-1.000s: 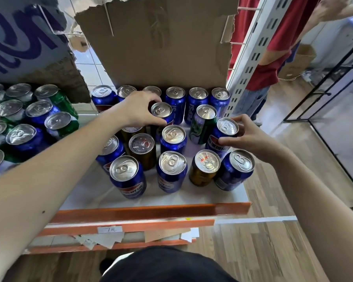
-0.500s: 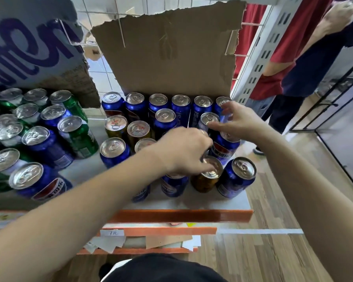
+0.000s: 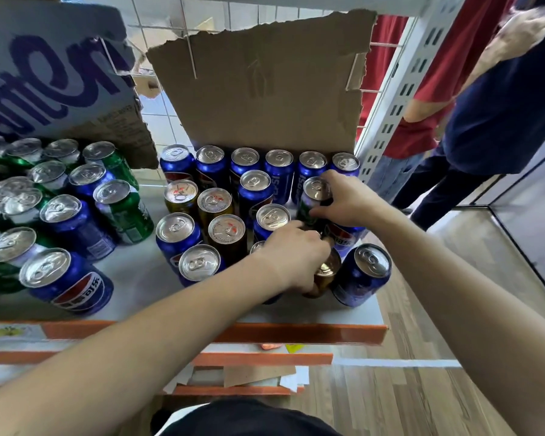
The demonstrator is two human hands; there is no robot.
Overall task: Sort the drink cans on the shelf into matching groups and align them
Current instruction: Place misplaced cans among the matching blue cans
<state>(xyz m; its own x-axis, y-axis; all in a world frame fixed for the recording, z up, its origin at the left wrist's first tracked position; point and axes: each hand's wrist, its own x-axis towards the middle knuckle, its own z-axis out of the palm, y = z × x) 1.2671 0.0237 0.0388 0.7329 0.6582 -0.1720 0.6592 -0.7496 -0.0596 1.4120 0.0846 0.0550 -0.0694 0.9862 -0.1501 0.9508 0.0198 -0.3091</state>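
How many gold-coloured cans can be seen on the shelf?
4. One gold can stands in the second row, another beside it, a third in front; the fourth is gripped by the left hand. Hands may hide more.

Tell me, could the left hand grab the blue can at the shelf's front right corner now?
Probably not yet: the left hand grips the gold can beside it. Once freed, likely yes; nothing covers the blue can.
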